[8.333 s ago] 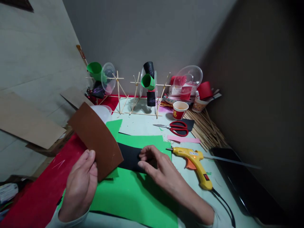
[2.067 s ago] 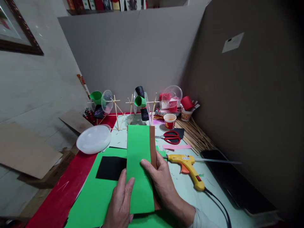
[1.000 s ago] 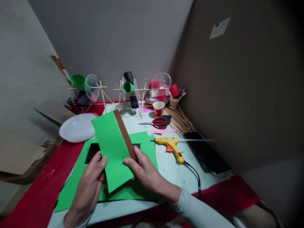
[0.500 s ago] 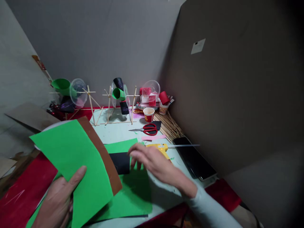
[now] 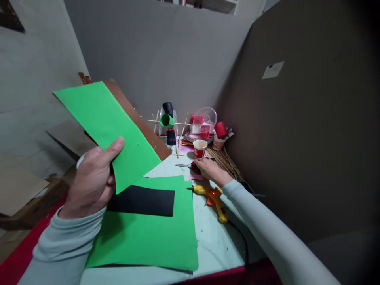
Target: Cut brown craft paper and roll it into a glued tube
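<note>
the left hand (image 5: 94,183) is raised off the table and pinches a green strip (image 5: 109,126) with a brown strip (image 5: 139,120) stacked behind it, thumb on the green face and the other fingers hidden at the back; the brown piece shows only as a band along the far edge of the green one. the right hand (image 5: 209,169) is stretched out well ahead, lying over the handles of the red scissors (image 5: 187,166), whose blades point away to the left of that hand; the fingers are curled over the handles, but whether they actually clasp them cannot be told. judged from this, the two strips are gathered and held, the scissors are only just being reached, and no cut or gluing of the held pieces shows yet. below the left hand a large green sheet (image 5: 148,233) lies flat with a black rectangle (image 5: 142,201) on top of it, both untouched. just nearer than the right hand, under the forearm, lies the yellow glue gun (image 5: 211,196), a small red light showing on it, its cable trailing toward the person. just beyond the right hand stand a red paper cup (image 5: 200,148) and a bundle of wooden sticks (image 5: 227,162), and farther off a stick frame with small cups (image 5: 168,126) looks already assembled.
</note>
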A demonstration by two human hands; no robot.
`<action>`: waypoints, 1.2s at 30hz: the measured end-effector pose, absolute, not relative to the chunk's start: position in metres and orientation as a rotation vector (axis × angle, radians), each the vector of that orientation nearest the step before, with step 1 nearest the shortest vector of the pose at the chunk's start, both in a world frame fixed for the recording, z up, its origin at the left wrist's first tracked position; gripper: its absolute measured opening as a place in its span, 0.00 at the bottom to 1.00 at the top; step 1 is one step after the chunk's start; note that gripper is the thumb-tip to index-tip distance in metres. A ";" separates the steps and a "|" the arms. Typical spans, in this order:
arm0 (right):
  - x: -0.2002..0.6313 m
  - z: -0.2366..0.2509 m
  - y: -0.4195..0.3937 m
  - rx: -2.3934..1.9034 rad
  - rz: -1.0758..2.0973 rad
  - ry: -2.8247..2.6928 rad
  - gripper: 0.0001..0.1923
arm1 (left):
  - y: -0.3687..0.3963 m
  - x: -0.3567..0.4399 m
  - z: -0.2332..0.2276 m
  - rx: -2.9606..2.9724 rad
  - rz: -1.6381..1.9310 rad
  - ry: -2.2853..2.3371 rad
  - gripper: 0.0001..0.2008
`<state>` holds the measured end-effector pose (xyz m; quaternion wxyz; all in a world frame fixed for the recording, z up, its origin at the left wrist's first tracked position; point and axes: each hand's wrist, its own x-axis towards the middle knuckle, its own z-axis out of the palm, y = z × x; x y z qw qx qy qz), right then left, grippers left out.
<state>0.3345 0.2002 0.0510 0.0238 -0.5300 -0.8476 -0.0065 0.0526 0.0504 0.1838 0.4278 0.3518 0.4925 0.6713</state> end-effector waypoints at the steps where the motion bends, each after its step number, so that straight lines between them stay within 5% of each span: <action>1: 0.334 0.049 0.201 -1.629 -0.037 -2.631 0.18 | 0.055 0.048 0.180 0.914 1.650 1.215 0.13; 6: 0.338 0.050 0.203 -1.557 -0.075 -2.578 0.18 | 0.075 0.020 0.147 1.019 1.627 1.179 0.11; 12: 0.340 0.089 0.180 -1.398 0.014 -2.334 0.12 | 0.090 -0.004 0.113 0.981 1.698 1.223 0.19; 16: 0.313 0.107 0.136 -1.240 0.237 -2.164 0.19 | 0.091 -0.007 0.104 0.935 1.732 1.246 0.19; 20: 0.267 0.102 0.094 -1.050 1.260 -1.676 0.27 | 0.088 -0.009 0.100 0.909 1.732 1.282 0.20; 23: 0.244 0.094 0.080 -1.005 1.627 -1.559 0.26 | 0.088 -0.011 0.099 0.904 1.744 1.326 0.19; 36: 0.237 0.103 0.066 -1.235 1.530 -1.871 0.11 | 0.086 -0.013 0.081 1.040 1.742 1.591 0.25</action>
